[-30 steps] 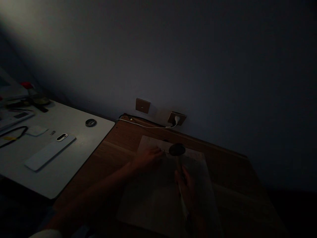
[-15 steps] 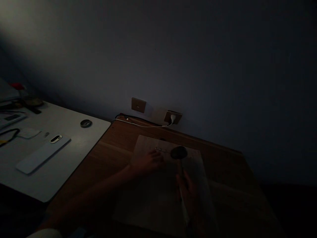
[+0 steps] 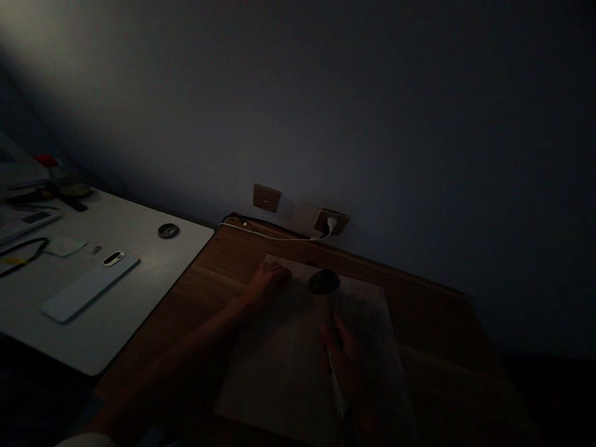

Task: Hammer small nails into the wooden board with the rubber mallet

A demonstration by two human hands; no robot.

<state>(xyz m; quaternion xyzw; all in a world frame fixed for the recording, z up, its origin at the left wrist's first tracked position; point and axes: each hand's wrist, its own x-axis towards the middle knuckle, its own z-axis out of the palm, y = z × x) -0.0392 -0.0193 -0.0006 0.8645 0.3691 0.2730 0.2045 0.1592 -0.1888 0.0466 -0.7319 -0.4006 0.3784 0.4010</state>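
Note:
A pale flat board [image 3: 279,366] lies on the brown wooden tabletop. My right hand [image 3: 347,354] is wrapped round the handle of a mallet with a dark, rounded head [image 3: 324,281]. That head is over the board's far part, beside a row of small shiny bits [image 3: 302,281] too dim to identify, and partly covers the row. Whether it touches them I cannot tell. On the board's far left corner rests my left hand [image 3: 267,285], its fingers loosely bent, with no object visible in them. The picture is very dark.
On the white table [image 3: 139,310] at left are a phone [image 3: 88,288], a tape roll [image 3: 168,231], and several tools and a red-topped item [image 3: 46,161] farther back. A white cable [image 3: 279,238] runs along the wall to a plug in the socket [image 3: 331,221].
My left hand has moved left and away from the small shiny bits to the board's far left corner. The mallet head has shifted slightly left, towards the bits. The camera view has shifted slightly.

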